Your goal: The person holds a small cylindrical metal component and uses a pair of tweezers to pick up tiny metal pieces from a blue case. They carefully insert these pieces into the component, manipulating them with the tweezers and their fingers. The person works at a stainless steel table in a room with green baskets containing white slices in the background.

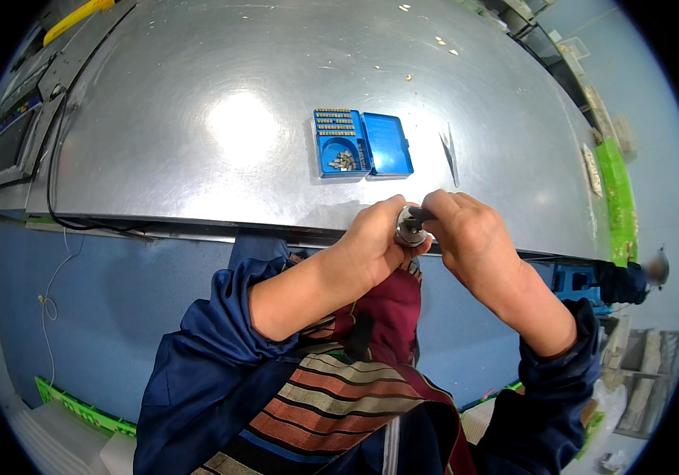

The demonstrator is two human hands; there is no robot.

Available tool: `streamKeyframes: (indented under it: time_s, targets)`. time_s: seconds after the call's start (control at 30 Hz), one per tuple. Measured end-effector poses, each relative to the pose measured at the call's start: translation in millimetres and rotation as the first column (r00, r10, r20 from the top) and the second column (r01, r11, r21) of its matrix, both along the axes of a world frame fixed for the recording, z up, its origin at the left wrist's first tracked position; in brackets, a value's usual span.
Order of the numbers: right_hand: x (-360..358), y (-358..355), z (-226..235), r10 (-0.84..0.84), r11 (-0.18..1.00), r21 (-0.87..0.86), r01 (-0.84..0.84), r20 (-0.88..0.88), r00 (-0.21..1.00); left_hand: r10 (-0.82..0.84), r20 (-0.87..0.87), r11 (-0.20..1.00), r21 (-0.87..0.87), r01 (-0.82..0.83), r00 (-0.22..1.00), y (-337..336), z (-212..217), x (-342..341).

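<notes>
Both hands meet just over the table's near edge. My left hand (372,237) is wrapped round a small cylindrical metal piece (408,232) with a round, shiny end. At its top, my right hand (470,233) pinches a dark, knob-like part (420,214); whether it is joined to the metal piece I cannot tell. Beyond my hands lies an open blue plastic case (323,152). Rows of small brass-coloured blocks (334,122) fill its upper part, and loose grey metal pieces (343,161) sit in its round well. A pair of tweezers (451,157) rests to the right.
The steel table (173,95) spreads ahead, with small pale crumbs (442,43) at its far side. A machine with a dark panel (19,142) and a black cable (53,174) stand left. At right are a green crate (620,206) and another person (624,281).
</notes>
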State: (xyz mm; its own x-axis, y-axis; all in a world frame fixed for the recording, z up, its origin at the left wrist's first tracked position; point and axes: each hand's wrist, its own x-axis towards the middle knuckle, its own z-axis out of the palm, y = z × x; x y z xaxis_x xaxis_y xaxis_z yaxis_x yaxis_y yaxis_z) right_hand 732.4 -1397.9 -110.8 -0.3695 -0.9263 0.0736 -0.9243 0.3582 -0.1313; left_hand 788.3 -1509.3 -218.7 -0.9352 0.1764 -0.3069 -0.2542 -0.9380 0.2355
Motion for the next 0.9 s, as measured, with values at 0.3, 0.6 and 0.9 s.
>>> streamKeyframes:
  time_s: [0.3,0.6,0.9]
  targets:
    - [2.8,-2.1,-6.3,-0.136,0.990,0.046,0.133,0.069,0.988,0.019,0.007,0.999,-0.037,-0.019,1.000,2.4,-2.2,-0.2]
    - [-4.4,-13.0,3.4,-0.468,0.865,0.242,0.439,0.704,0.534,-0.064,-0.089,0.995,-0.077,0.057,0.994,-3.4,3.9,-0.6]
    - [-4.6,-13.8,11.9,-0.464,0.886,0.336,0.320,0.659,0.591,-0.108,-0.075,0.989,-0.108,0.100,0.991,-7.0,4.4,2.8]
